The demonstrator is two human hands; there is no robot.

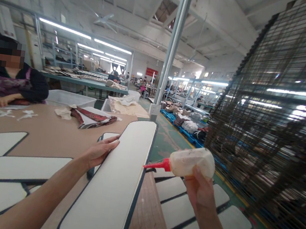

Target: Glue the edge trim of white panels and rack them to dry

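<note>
My left hand (pixel 104 149) grips the left edge of a long cream panel (pixel 112 184) with rounded corners and a dark border. The panel is tilted up over the table's edge. In my right hand (pixel 200 186) is a squeeze bottle (pixel 193 162), translucent and lying on its side, with a red pointed nozzle (pixel 157 164). The nozzle's tip meets the panel's right edge, where a thin yellowish line runs along the border. Behind the panel, partly hidden, a dark-edged piece (pixel 107 135) shows near my left fingers.
Several similar panels (pixel 16 166) lie on the brown table (pixel 47 127) at left; more panels (pixel 182 208) are laid out at lower right. A co-worker (pixel 11 73) sits at far left. Red-patterned fabric (pixel 93 118) lies ahead. A metal post (pixel 173 49) and tall wire rack (pixel 276 119) stand beyond.
</note>
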